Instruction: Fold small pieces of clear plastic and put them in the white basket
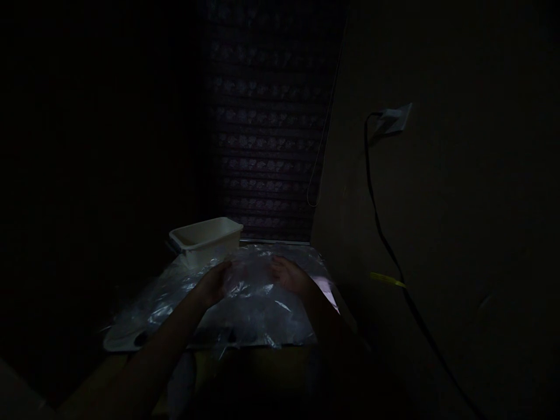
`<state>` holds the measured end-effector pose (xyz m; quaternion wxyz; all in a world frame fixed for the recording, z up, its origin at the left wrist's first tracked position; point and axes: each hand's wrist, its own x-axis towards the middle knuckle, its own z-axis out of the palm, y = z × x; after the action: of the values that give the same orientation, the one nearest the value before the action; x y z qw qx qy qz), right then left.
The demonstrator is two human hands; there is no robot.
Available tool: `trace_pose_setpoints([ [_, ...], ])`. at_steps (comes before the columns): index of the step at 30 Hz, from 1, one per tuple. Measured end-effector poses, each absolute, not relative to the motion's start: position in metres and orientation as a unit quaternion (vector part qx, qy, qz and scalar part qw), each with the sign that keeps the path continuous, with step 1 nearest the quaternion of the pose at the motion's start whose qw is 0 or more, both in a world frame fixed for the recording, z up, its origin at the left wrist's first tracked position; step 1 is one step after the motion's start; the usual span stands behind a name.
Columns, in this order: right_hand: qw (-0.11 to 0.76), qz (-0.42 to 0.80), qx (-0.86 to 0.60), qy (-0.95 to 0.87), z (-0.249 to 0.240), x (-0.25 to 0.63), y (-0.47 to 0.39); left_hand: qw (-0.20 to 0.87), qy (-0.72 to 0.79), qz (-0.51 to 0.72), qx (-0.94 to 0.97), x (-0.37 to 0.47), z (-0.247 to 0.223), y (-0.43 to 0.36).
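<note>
The view is very dark. My left hand (215, 284) is at the left edge of a clear, crinkled plastic bag (249, 283), its fingers closed on the film. Across from it, my right hand (289, 274) is over the plastic with its fingers apart, close to the bag's right side. Whether those fingers touch the film is hard to make out. More clear plastic (164, 312) lies in a loose, shiny heap under and around both hands, covering most of a pale tabletop (118, 343).
A cream plastic bin (210, 248) stands at the table's back left. Behind is a patterned blind (262, 140) with a hanging cord. On the right wall, a black cable (380, 224) with a yellow tie runs down from a socket (394, 119). A pale sheet (327, 291) shows at the right.
</note>
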<state>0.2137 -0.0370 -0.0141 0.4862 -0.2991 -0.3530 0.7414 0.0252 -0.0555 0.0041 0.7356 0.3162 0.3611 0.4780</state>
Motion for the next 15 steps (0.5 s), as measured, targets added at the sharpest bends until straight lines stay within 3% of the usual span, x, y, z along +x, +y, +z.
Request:
trace_pose_setpoints([
  [4,0.406,0.787,-0.329,-0.328,-0.023,0.21,-0.035,0.747,0.404,0.437,0.295,0.025,-0.013,-0.058],
  [15,0.391,0.75,-0.4,-0.352,-0.046,0.208,-0.032,0.75,0.448,0.384,0.301,0.029,-0.036,-0.049],
])
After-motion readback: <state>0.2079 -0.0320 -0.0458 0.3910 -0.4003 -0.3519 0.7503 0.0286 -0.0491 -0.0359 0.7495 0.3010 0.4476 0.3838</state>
